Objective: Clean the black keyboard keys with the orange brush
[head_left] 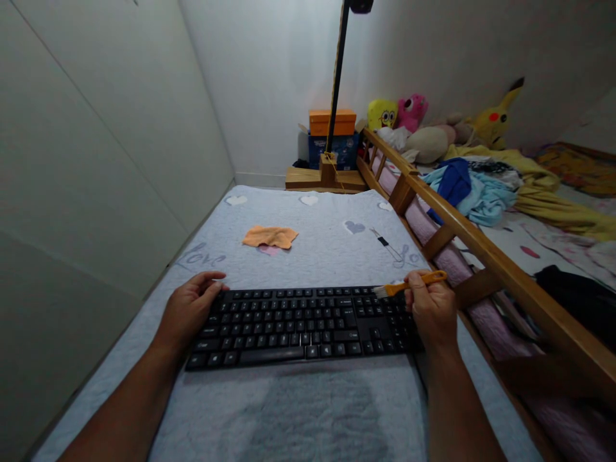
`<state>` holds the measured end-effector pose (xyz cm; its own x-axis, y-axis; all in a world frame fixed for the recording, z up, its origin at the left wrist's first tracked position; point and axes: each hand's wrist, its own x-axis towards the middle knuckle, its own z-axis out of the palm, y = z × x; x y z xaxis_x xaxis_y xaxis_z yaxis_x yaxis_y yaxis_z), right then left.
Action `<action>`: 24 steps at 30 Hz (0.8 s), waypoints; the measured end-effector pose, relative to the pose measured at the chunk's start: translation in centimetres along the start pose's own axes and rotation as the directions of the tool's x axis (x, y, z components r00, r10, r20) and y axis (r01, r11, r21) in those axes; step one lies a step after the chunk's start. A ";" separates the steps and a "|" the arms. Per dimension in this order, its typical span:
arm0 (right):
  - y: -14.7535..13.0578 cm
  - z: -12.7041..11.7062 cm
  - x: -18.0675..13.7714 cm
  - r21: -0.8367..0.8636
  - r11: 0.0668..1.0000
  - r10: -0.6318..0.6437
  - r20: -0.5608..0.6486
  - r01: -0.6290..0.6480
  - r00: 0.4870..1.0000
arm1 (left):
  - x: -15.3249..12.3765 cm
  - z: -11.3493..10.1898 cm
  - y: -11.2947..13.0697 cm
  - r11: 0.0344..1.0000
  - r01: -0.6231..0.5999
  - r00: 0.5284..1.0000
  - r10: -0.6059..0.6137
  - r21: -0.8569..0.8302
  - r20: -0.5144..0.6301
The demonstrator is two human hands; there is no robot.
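A black keyboard point(289, 324) lies flat on a light blue cloth with heart prints. My left hand point(190, 308) grips its upper left corner, the thumb at the top edge and the fingers along the outside. Between the fingers of my right hand point(430, 308) is a small brush with a yellow-orange handle point(397, 288) and pale bristles. The bristles point left, over the top row of keys at the right part of the keyboard. My right hand covers the keyboard's upper right corner.
Beyond the keyboard lie an orange cloth point(271, 236) and thin tweezers-like wire with a black band point(383, 241). A wooden bed rail point(462, 231) runs along the right. At the back stand a wooden base point(301, 178) with a pole and boxes point(332, 123).
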<state>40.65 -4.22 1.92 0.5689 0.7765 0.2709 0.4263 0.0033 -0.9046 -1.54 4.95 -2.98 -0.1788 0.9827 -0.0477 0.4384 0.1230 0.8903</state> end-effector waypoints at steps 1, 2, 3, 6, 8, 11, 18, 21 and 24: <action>-0.1 0.0 -0.1 0.057 0.998 0.006 0.012 -0.007 1.000 | 0.0 0.0 0.0 1.000 0.002 1.000 -0.002 0.000 -0.003; -0.2 0.0 -0.2 0.114 0.993 0.005 0.036 -0.009 0.999 | 0.0 0.0 -0.1 1.000 0.005 1.000 -0.005 0.002 -0.006; -0.3 0.1 -0.4 0.165 0.986 -0.004 0.069 -0.007 0.998 | 0.0 0.0 -0.1 1.000 0.005 1.000 -0.005 0.005 -0.005; -0.5 0.5 -0.8 0.225 0.974 -0.049 0.191 0.004 0.980 | 0.0 0.0 -0.2 1.000 0.000 1.000 -0.001 0.003 0.004; -0.5 0.8 -1.0 0.208 0.978 -0.066 0.264 0.010 0.962 | 0.0 0.0 -0.2 1.000 0.000 1.000 0.000 0.000 0.007; -0.5 1.2 -1.3 0.179 0.984 -0.084 0.347 0.021 0.934 | 0.0 0.0 -0.1 1.000 0.003 1.000 -0.003 0.008 0.003; -0.6 1.2 -1.5 0.037 0.992 -0.128 0.380 0.123 0.916 | 0.1 -0.1 -0.4 1.000 -0.012 1.000 0.012 0.024 0.013; -0.5 0.7 -1.1 -0.023 0.979 -0.181 0.344 0.201 0.922 | 0.1 0.0 -0.4 0.999 -0.013 1.000 0.012 0.031 0.011; -0.3 0.2 -0.9 -0.050 0.971 -0.209 0.310 0.236 0.927 | 0.1 0.0 -0.3 0.999 -0.019 1.000 0.019 0.026 0.014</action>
<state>39.85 -4.79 1.89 0.2199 0.9150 0.3384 0.5829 0.1549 -0.7976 -1.68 5.01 -3.26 -0.1586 0.9866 -0.0373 0.4643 0.1079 0.8791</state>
